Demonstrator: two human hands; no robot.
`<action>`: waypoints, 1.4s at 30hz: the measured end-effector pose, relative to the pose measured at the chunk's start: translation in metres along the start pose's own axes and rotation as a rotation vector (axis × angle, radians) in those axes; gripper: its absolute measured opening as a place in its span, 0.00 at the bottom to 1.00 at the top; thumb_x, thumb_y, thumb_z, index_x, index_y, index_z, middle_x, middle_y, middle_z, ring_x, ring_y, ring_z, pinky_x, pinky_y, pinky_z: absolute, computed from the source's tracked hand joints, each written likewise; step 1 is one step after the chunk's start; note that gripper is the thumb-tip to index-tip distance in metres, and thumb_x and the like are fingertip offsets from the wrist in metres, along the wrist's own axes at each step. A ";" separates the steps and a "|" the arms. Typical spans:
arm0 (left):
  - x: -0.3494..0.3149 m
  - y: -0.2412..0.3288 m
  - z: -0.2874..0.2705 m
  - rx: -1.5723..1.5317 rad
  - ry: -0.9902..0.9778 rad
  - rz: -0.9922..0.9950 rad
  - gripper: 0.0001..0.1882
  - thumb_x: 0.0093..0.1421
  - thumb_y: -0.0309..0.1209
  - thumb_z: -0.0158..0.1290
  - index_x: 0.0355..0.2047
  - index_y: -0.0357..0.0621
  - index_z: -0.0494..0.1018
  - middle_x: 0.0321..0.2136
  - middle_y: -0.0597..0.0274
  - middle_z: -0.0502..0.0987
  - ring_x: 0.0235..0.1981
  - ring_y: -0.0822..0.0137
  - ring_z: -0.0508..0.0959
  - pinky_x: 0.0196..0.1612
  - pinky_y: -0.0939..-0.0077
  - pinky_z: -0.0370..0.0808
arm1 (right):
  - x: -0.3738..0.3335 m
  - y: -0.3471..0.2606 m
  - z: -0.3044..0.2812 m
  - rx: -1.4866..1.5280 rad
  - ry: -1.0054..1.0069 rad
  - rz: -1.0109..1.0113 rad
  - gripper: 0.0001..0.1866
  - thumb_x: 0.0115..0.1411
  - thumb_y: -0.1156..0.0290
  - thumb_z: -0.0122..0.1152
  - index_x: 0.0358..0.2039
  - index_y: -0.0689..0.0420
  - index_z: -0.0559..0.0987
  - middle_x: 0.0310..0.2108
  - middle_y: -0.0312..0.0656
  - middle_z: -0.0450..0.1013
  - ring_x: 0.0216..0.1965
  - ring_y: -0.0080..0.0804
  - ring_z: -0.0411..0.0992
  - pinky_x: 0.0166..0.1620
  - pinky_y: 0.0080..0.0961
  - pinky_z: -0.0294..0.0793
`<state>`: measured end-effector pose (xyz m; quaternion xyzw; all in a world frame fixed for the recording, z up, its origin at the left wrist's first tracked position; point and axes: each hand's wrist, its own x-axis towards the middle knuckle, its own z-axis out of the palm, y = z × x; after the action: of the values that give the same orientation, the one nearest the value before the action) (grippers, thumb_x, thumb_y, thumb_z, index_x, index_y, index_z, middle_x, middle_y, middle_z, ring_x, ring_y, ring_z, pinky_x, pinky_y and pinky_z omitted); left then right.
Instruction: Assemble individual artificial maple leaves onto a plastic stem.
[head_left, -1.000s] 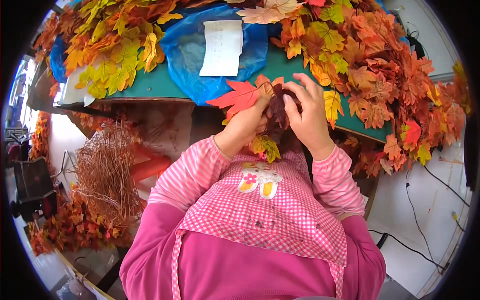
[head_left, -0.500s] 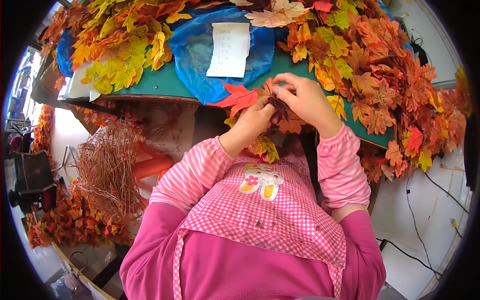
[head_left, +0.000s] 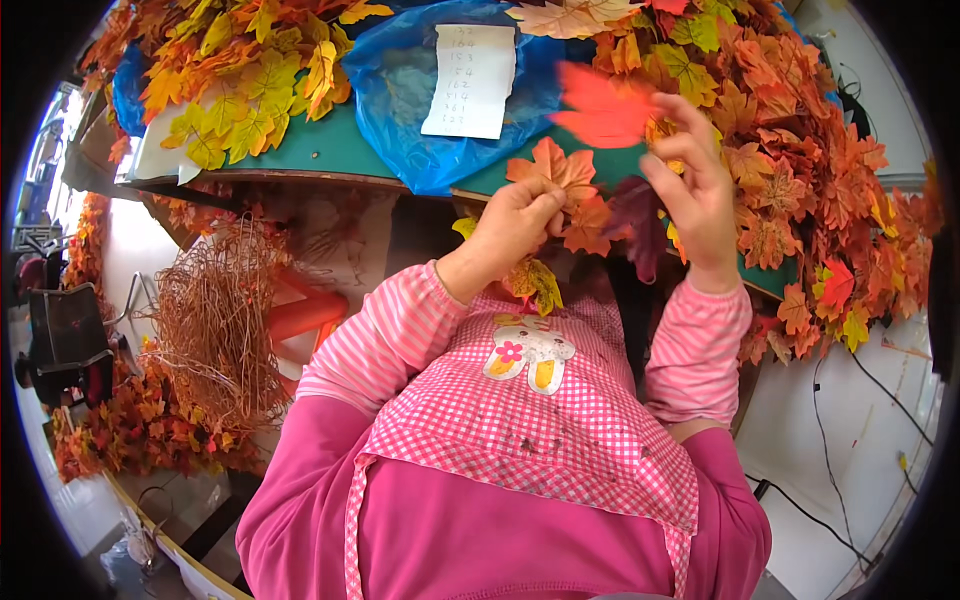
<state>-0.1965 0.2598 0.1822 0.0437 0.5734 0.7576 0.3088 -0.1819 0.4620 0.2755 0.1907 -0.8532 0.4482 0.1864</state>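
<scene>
My left hand [head_left: 520,220] is closed in a pinch, thumb against fingers, on an orange artificial maple leaf [head_left: 556,170]. Another orange leaf [head_left: 587,225] hangs just beside those fingers, and a yellow-green leaf [head_left: 537,285] dangles below, over the apron. Raised to the right, my right hand [head_left: 695,185] has a bright red maple leaf [head_left: 603,108] at its curled fingertips; the leaf is smeared by motion. A dark purple leaf [head_left: 638,228] hangs between the two hands, close to the right thumb. Any stem joining these leaves is hidden.
Heaps of autumn leaves [head_left: 760,150] cover both sides of the green table [head_left: 310,150]. At its middle lies a blue plastic bag [head_left: 390,80] with a handwritten paper slip [head_left: 472,80] on it. Brown wiry stems [head_left: 220,330] hang at left near a red stool [head_left: 305,310].
My hands have come apart. The right one has moved right with the red leaf, which was left of both hands before. The left hand keeps its pinch, and the purple leaf now shows between them.
</scene>
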 end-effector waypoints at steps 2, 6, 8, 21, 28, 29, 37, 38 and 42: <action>0.001 0.001 -0.004 -0.157 -0.034 -0.077 0.07 0.64 0.31 0.47 0.35 0.41 0.72 0.18 0.70 0.71 0.12 0.82 0.60 0.15 0.86 0.55 | -0.017 -0.009 -0.010 -0.011 0.050 0.010 0.04 0.57 0.75 0.58 0.30 0.60 0.73 0.48 0.43 0.72 0.53 0.36 0.68 0.60 0.32 0.57; 0.002 0.000 0.000 -0.129 -0.066 -0.010 0.08 0.66 0.33 0.46 0.35 0.42 0.70 0.19 0.70 0.69 0.11 0.82 0.59 0.15 0.87 0.55 | -0.041 -0.014 -0.007 0.396 -0.194 0.285 0.01 0.64 0.76 0.52 0.36 0.58 0.71 0.29 0.32 0.73 0.36 0.25 0.74 0.60 0.33 0.58; 0.002 0.000 0.003 -0.068 -0.073 0.009 0.08 0.66 0.33 0.47 0.36 0.41 0.70 0.19 0.70 0.70 0.12 0.82 0.61 0.16 0.87 0.57 | -0.048 -0.012 0.004 0.384 -0.161 0.488 0.02 0.63 0.76 0.53 0.36 0.60 0.72 0.28 0.29 0.71 0.33 0.14 0.69 0.46 0.19 0.67; 0.001 -0.012 0.014 0.263 0.046 0.313 0.05 0.63 0.26 0.49 0.37 0.36 0.72 0.23 0.67 0.72 0.26 0.77 0.71 0.31 0.81 0.70 | -0.058 0.012 0.034 -0.040 -0.084 0.387 0.08 0.63 0.74 0.53 0.40 0.64 0.76 0.35 0.38 0.76 0.37 0.22 0.72 0.42 0.19 0.70; 0.003 -0.015 0.012 0.379 0.069 0.344 0.06 0.63 0.27 0.50 0.36 0.38 0.72 0.21 0.63 0.73 0.24 0.73 0.72 0.30 0.77 0.71 | -0.057 0.013 0.035 0.015 -0.077 0.435 0.08 0.63 0.74 0.53 0.40 0.64 0.76 0.35 0.38 0.77 0.37 0.21 0.72 0.42 0.18 0.70; 0.003 -0.016 0.012 0.386 0.074 0.357 0.06 0.63 0.27 0.50 0.36 0.38 0.72 0.21 0.63 0.73 0.24 0.73 0.72 0.30 0.77 0.71 | -0.057 0.013 0.036 -0.012 -0.076 0.426 0.08 0.63 0.74 0.54 0.39 0.64 0.76 0.34 0.38 0.77 0.37 0.21 0.72 0.42 0.19 0.70; 0.003 -0.021 0.015 0.461 0.132 0.413 0.06 0.61 0.28 0.52 0.36 0.38 0.73 0.21 0.54 0.75 0.23 0.65 0.77 0.28 0.72 0.72 | -0.054 0.010 0.046 -0.244 -0.067 0.214 0.05 0.60 0.75 0.56 0.36 0.63 0.76 0.31 0.44 0.75 0.33 0.37 0.73 0.39 0.27 0.70; 0.001 -0.022 0.016 0.465 0.138 0.442 0.06 0.61 0.28 0.52 0.36 0.38 0.73 0.21 0.54 0.75 0.23 0.65 0.77 0.28 0.72 0.72 | -0.055 0.008 0.049 -0.341 -0.051 0.129 0.05 0.59 0.76 0.56 0.35 0.62 0.76 0.30 0.44 0.74 0.33 0.40 0.72 0.40 0.30 0.69; -0.002 -0.017 0.018 0.479 0.148 0.440 0.05 0.63 0.27 0.50 0.36 0.38 0.72 0.21 0.61 0.73 0.20 0.71 0.73 0.24 0.77 0.69 | -0.055 0.002 0.061 -0.435 0.004 0.063 0.03 0.58 0.76 0.56 0.33 0.59 0.75 0.28 0.43 0.72 0.32 0.43 0.69 0.42 0.35 0.66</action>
<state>-0.1806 0.2762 0.1736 0.1826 0.7327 0.6511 0.0763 -0.1444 0.4214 0.2147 0.1183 -0.9350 0.2594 0.2110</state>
